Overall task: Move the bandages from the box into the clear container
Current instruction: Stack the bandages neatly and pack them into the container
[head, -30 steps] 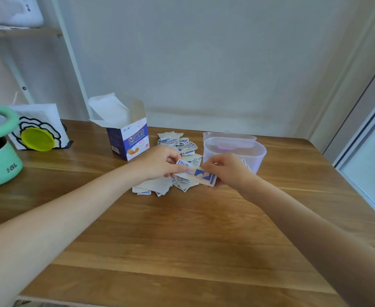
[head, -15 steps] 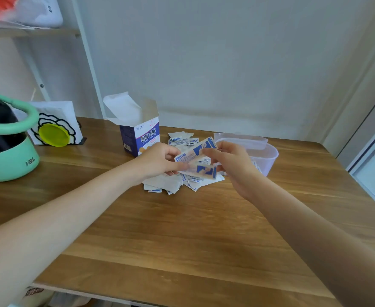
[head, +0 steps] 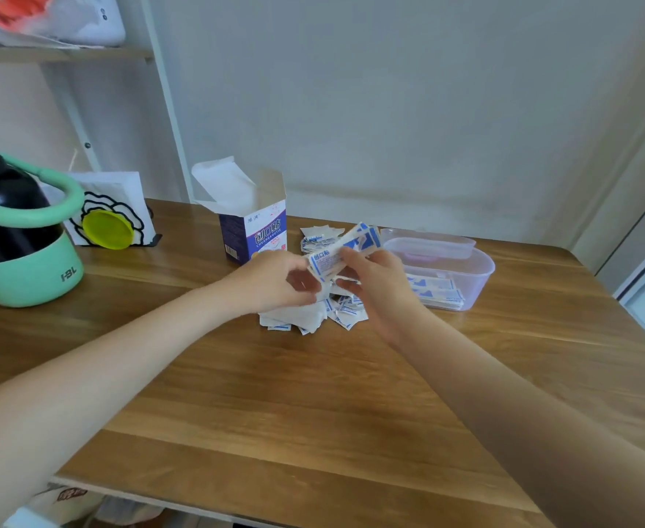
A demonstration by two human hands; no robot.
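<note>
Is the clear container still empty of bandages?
No, several bandages already lie inside the clear container.

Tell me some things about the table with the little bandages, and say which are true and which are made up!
1. The bandage box is open at the top. True.
2. The clear container is empty. False: some bandages already lie inside it.
3. Both hands hold the same bunch of bandages. True: the left hand and right hand grip it together.
4. The pile of bandages lies on the floor. False: it lies on the wooden table.
5. The green pot stands right of the container. False: it stands far to the left.
</note>
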